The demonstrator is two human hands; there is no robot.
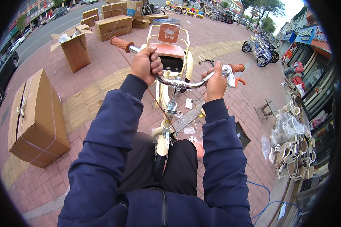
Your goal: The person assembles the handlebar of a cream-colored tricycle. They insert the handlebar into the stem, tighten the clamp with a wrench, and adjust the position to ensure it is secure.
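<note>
A cream tricycle (163,147) stands in front of me, its front wheel between my knees. My left hand (147,65) is wrapped round the left side of the chrome handlebar (195,85), inboard of the orange-brown grip (121,43). On the other side my right hand (216,84) is closed round the bar, next to the white lever bracket (229,73) and the right grip (237,68). A reddish cable (155,99) slants down from the left grip towards the fork. Behind the bar is an orange padded seat (166,50) with a backrest. My palms hide parts of the bar.
A large strapped carton (39,119) stands at left, with an opened carton (75,49) and several boxes (113,27) beyond. Cream parts and plastic wrap (290,126) are heaped at right, near a small stool (268,109). A blue hose (269,195) lies on the paving.
</note>
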